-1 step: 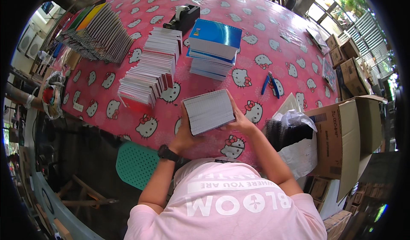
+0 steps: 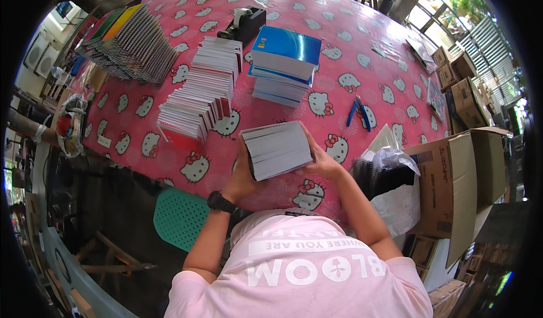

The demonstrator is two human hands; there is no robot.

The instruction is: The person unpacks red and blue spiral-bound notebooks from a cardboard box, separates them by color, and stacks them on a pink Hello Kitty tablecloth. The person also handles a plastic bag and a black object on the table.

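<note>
A thick stack of white notebook sheets (image 2: 277, 148) is held upright near the table's front edge, page edges facing up and a dark cover at its lower side. My left hand (image 2: 244, 176) is closed round its left end, and my right hand (image 2: 323, 161) grips the right end. Just beyond lie a blue-covered stack of notepads (image 2: 285, 49) and a long leaning row of white pads with red covers (image 2: 198, 94). Blue-handled cutters (image 2: 358, 113) rest to the right of my hands.
Spiral-bound notebooks (image 2: 133, 44) are piled at the far left, with a black tape dispenser (image 2: 246, 25) at the back. Black binding coils (image 2: 370, 176) in a white wrapper and an open cardboard box (image 2: 447, 176) stand right. A green stool (image 2: 181, 219) is below the table edge.
The page edges in my hands now show wider gaps between bundles. Both hands keep their grip in nearly the same place.
</note>
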